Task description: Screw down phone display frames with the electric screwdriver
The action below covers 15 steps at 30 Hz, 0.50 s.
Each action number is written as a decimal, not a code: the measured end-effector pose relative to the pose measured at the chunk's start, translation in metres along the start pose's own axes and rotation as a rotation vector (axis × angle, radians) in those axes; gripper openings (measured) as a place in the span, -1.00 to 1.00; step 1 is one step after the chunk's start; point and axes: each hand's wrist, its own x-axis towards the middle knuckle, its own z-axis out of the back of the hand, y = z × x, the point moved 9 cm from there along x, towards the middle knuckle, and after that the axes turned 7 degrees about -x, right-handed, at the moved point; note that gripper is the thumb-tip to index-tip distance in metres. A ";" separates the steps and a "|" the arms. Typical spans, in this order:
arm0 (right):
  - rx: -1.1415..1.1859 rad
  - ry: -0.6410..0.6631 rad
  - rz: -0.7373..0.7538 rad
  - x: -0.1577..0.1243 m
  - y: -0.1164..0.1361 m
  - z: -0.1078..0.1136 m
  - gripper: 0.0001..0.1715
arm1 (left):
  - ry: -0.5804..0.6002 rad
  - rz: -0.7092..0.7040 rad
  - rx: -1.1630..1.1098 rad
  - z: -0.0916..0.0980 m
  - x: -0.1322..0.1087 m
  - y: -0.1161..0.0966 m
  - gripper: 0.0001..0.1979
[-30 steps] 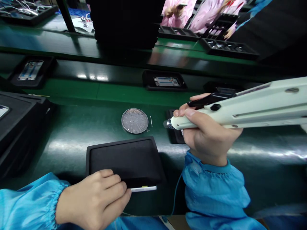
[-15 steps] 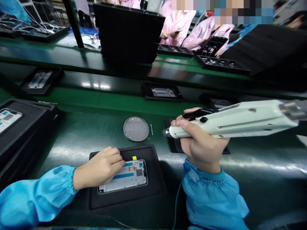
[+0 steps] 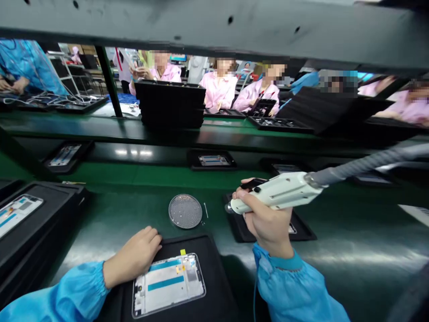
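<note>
My right hand [image 3: 270,228] is closed round a pale green electric screwdriver [image 3: 283,192], held above the bench with its tip pointing left. Beneath it lies a second black tray [image 3: 303,230], partly covered by the hand and tool. My left hand [image 3: 139,250] has its fingers bent over the upper left corner of the black foam tray [image 3: 217,286]; its thumb is hidden. In that tray lies a phone frame [image 3: 167,286] with blue strips and a yellow tab [image 3: 182,252] at its top edge. Just beyond sits a round screw dish [image 3: 185,211] with tiny screws.
A thin white stick [image 3: 206,210] lies beside the dish. At left stand stacked black trays [image 3: 63,201], a phone frame [image 3: 20,212] on top. More trayed phones [image 3: 214,160] line the far strip. A grey beam [image 3: 201,22] crosses overhead; people in pink sit opposite.
The view has tilted up, bringing the overhead beam in. My left hand has moved off the phone frame to the tray's corner. The screwdriver stays in my right hand, above the second tray.
</note>
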 end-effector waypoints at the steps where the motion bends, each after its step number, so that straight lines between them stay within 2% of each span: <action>1: -0.007 -0.005 0.009 0.001 0.001 0.002 -0.73 | 0.004 0.009 -0.006 0.001 -0.001 0.001 -0.71; 9: -0.019 -0.018 0.032 0.008 -0.001 0.009 -0.70 | 0.076 0.109 -0.098 -0.002 -0.005 0.004 -0.74; 15: -0.022 -0.003 0.037 0.009 -0.010 0.009 -0.67 | 0.114 0.065 -0.139 -0.032 -0.014 -0.015 -0.85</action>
